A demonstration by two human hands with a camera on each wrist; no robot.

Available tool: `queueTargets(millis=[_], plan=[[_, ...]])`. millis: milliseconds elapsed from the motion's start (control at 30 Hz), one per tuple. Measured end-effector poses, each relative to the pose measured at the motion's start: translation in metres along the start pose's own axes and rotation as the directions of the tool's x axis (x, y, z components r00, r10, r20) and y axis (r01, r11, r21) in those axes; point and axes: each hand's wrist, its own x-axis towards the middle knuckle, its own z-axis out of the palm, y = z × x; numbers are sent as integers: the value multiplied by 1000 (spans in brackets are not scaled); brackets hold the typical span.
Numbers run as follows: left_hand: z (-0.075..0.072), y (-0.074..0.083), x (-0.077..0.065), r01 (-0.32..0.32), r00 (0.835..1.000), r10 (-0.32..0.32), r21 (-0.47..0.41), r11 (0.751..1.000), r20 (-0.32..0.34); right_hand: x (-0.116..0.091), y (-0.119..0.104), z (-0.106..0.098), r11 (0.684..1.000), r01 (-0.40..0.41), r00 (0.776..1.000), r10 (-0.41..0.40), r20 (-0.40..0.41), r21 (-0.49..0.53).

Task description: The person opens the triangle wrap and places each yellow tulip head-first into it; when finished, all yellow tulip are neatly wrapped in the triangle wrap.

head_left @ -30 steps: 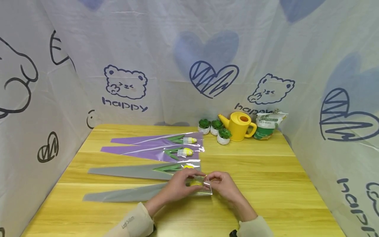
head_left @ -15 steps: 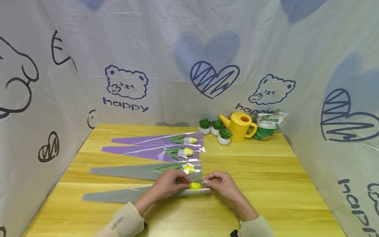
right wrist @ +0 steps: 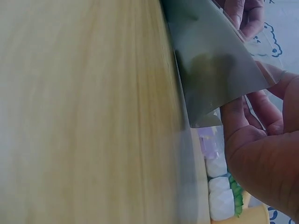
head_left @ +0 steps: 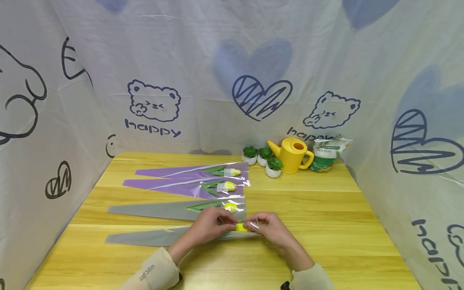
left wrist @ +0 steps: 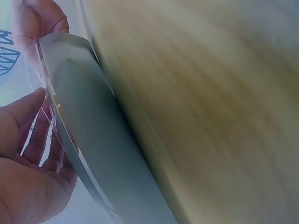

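A yellow artificial tulip (head_left: 241, 228) lies in the nearest grey-backed flower sleeve (head_left: 152, 237), whose narrow end points left. My left hand (head_left: 209, 223) pinches the clear film beside the bloom, thumb in front and fingers behind. At the wide end, my right hand (head_left: 271, 228) holds the sleeve's edge between thumb and fingers, and film bulges up over those fingertips. Fingers of both hands partly cover the bloom. In the left wrist view the grey backing (left wrist: 103, 121) stands on edge beside the left thumb. The right wrist view shows the sleeve's corner (right wrist: 261, 77) at the right thumb.
Behind lies another grey sleeve (head_left: 145, 210) with a yellow tulip, then two purple sleeves (head_left: 156, 184) with tulips. Small potted succulents (head_left: 273, 167), a yellow watering can (head_left: 292, 157) and a green-white bag (head_left: 328, 155) stand at the back right of the wooden table (head_left: 319, 209).
The left hand went left along the sleeve, then slightly back right. The right hand has shifted a little left, toward the bloom. The film at the wide end has been lifted.
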Motion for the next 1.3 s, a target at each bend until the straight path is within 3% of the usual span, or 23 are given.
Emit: queueTargets(millis=[400,967,1300], plan=[[0,-3,-1,2,1000,-2,-13,1000,-3,0,-1,1,1000,5,1000,-5,12,23],[-4,-4,-6,28,999,-27,-36,999,18,-3,0,-15,998,9,987,0,-161,57],[-4,-5,-5,17,999,-17,-15,1000,32,-5,3,-16,999,-12,995,7,-99,-49]])
